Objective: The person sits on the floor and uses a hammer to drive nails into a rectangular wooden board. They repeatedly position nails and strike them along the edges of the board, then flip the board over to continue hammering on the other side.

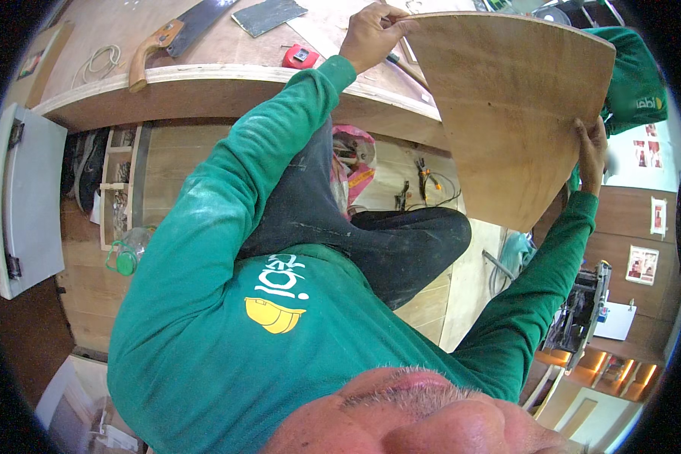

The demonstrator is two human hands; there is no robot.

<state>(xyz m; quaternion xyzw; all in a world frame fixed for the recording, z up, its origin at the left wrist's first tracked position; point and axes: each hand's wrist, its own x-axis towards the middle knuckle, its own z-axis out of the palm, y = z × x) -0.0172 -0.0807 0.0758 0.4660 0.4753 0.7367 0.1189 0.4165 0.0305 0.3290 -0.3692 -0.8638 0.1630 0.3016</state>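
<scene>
My left hand (372,36) pinches the upper left corner of a plywood panel (511,98), thumb on its face. My right hand (592,151) grips the panel's right edge, lower down. The brown panel is tilted up, with a gently curved top edge and sides that narrow downward. It stands in front of the right end of the workbench (227,76) and hides what lies behind it. Nearest my left hand on the bench are a red tape measure (300,57) and a long thin tool (407,69), partly covered by the panel.
On the bench lie a handsaw (159,47), a grey sheet (268,15) and a coil of cord (98,64). A pink bag (356,163), cabled tools (427,181) and a green-capped bottle (131,253) are below. Another person in green (635,79) is beyond the panel.
</scene>
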